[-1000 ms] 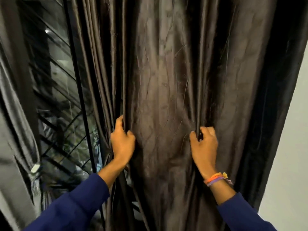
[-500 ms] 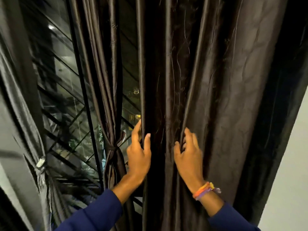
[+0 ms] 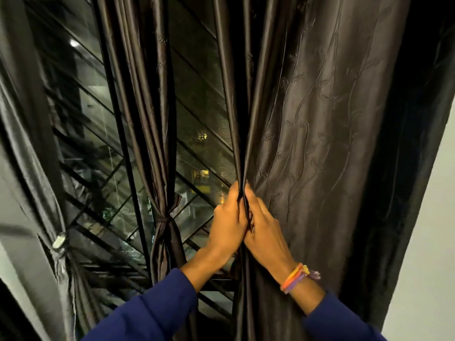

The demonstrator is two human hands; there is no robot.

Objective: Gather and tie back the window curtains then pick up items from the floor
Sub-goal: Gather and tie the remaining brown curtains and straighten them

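Nearest the camera, 2 dark blue sleeves reach forward from the bottom edge, the right wrist wearing a bunch of orange, yellow and purple wristbands. The left hand and the right hand meet side by side, touching each other, with a gathered fold of the dark brown curtain squeezed between them. The left hand's fingers curl round the fold from its left side; the right hand lies against it from the right, its fingertips tucked into the pleats, so both hands grip the cloth. This curtain hangs from above the hands and spreads wide to the right of the right hand, its surface showing a raised pattern of stems, and its bunched edge runs straight down below the hands.

Just left of the left hand hangs a second narrower curtain panel, cinched at about hand height by a knotted tie. Further left, well apart from the hands, a grey curtain is pulled in by a clasp. Behind the panels, the window shows slanted dark bars and small yellow lights outside. To the far right of the right hand stands a pale wall.
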